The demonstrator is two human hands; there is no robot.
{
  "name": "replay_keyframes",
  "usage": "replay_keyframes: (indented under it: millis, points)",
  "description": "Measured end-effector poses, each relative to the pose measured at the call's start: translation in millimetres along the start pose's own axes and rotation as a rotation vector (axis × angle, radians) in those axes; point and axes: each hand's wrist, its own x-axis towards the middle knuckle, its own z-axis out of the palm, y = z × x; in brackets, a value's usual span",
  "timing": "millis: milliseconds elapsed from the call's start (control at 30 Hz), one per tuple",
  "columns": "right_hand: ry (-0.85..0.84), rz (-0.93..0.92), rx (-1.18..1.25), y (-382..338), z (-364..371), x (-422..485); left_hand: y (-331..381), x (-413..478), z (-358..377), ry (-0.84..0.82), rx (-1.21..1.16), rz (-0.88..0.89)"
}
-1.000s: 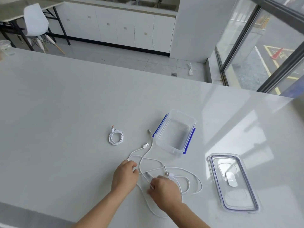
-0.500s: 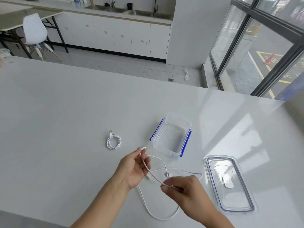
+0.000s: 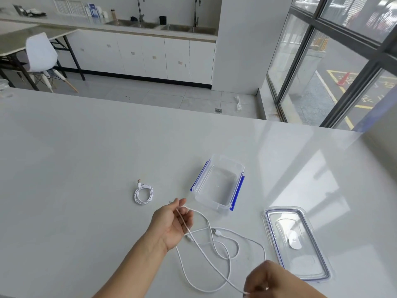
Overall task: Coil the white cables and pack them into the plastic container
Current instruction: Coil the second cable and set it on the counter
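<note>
My left hand (image 3: 171,224) is raised palm-up over the white table (image 3: 86,168), its fingers holding one end of a loose white cable (image 3: 206,257). That cable runs taut down to my right hand (image 3: 270,280) at the bottom edge, which pinches it. More loose white cable loops (image 3: 238,244) lie on the table between the hands, one USB plug showing. A coiled white cable (image 3: 143,194) rests to the left. The clear plastic container (image 3: 219,183) with blue clips stands open and empty behind the hands.
The container's clear lid (image 3: 296,244) lies flat at the right. The table's far edge drops to a tiled floor; a window wall stands at the right. A glass object (image 3: 4,87) sits at the far left edge.
Both hands lifted one cable off the table. My right hand has slid along it toward me and to the right, stretching the cable straight between the hands.
</note>
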Motion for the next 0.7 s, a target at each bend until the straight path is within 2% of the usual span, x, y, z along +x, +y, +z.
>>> replay_keyframes:
  millis: [67,100,167,267,367,433,533,600,700]
  points:
    - [-0.093,-0.040,0.119,2.3,-7.9,1.7,-3.8,-2.1,2.5,-0.014,0.048,-0.011]
    - [-0.087,-0.051,0.143,3.3,-10.8,5.3,-5.8,-3.6,4.7,-0.053,0.099,-0.014]
    - [-0.009,-0.047,0.068,7.5,-10.5,15.5,-7.6,-7.0,9.5,-0.138,0.207,0.014]
    - [0.127,0.038,-0.200,19.3,-3.1,31.0,-4.2,-14.4,18.0,-0.247,0.283,0.079]
    - [0.276,0.120,-0.242,18.4,-7.5,44.7,0.2,-29.1,25.4,-0.393,0.366,0.077]
    - [0.424,0.149,-0.083,9.5,-19.3,53.3,2.8,-40.7,29.0,-0.549,0.498,0.018]
    - [0.521,0.094,0.333,-20.6,-45.9,59.7,3.3,-55.0,38.2,-0.689,0.888,-0.060]
    - [0.505,-0.002,0.483,-45.0,-62.4,58.8,-1.0,-58.2,44.5,-0.648,1.139,-0.042]
    - [0.453,-0.121,0.451,-73.5,-73.0,52.9,-6.1,-58.3,50.9,-0.548,1.264,0.000]
